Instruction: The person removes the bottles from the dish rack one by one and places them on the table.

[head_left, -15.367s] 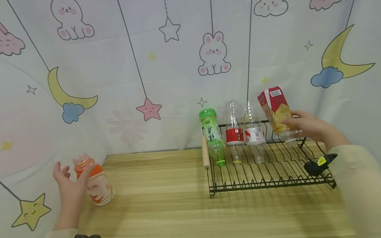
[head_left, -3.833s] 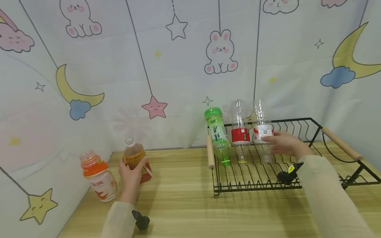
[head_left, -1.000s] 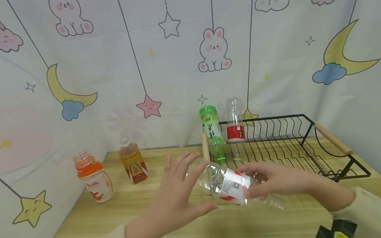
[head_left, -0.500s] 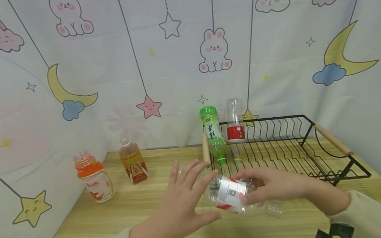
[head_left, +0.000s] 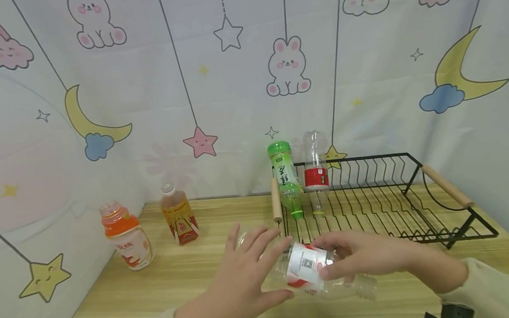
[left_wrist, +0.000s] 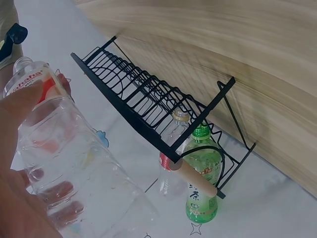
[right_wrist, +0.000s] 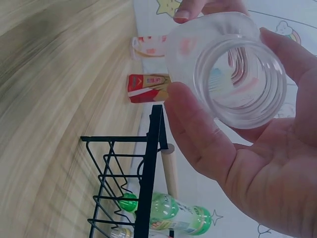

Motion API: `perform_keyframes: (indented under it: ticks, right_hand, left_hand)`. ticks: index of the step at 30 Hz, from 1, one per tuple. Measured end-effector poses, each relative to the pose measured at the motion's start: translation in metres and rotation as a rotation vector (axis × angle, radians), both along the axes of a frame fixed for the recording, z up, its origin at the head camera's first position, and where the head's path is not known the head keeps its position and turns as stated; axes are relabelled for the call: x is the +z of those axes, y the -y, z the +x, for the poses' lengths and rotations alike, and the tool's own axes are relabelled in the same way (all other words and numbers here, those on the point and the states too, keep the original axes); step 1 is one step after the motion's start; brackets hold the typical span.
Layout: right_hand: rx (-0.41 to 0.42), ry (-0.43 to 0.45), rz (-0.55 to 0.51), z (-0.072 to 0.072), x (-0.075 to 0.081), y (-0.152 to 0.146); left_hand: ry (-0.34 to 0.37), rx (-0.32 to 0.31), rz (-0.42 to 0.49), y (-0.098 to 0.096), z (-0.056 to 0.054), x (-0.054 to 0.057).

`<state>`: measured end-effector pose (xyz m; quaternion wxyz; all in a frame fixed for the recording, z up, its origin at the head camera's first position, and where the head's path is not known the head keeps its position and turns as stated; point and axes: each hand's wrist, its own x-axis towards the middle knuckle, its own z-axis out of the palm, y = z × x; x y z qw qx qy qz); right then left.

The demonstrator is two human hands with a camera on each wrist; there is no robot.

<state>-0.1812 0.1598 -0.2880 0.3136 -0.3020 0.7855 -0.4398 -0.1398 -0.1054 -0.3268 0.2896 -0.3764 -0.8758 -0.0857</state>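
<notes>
A clear plastic bottle (head_left: 305,268) with a white and red label lies tilted above the table, its uncapped neck toward the right. My right hand (head_left: 372,254) grips it around the label and shoulder. At the base end, my left hand (head_left: 245,278) has its fingers stretched over the far side and the thumb apart on the near side. The left wrist view shows left fingers through the clear wall of the bottle (left_wrist: 94,158). In the right wrist view the open threaded mouth of the bottle (right_wrist: 200,74) faces the camera.
A black wire dish rack (head_left: 369,158) with wooden handles stands right of centre. It holds an upside-down green bottle (head_left: 287,176) and a red-labelled clear bottle (head_left: 316,177). On the left, an orange-topped bottle (head_left: 129,241) and a gold-red labelled bottle (head_left: 180,218) stand upright on the wooden table.
The gold-red bottle went from the rack to the table's left. My right hand then took the clear bottle off the rack to my left hand. Lately the bottle has sunk slightly.
</notes>
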Motion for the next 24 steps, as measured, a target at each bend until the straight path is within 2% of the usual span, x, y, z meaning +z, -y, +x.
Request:
perform_keyframes:
  ticks: [4,10,16,24]
  right_hand:
    - [0.003,0.017,-0.006,0.002,-0.001,0.001]
    - [-0.006,-0.009,0.006,0.003,-0.002,0.003]
    - [0.001,-0.039,0.017,0.002,-0.001,0.006]
    - [0.001,-0.036,0.037,-0.003,0.005,0.013]
  left_hand:
    - [0.002,-0.002,0.001,0.0,0.001,-0.002]
    - [0.019,0.006,-0.017,0.0,0.002,-0.003]
    - [-0.001,-0.012,0.004,0.001,0.001,-0.005]
    - [-0.024,-0.013,0.044,0.007,-0.002,-0.006]
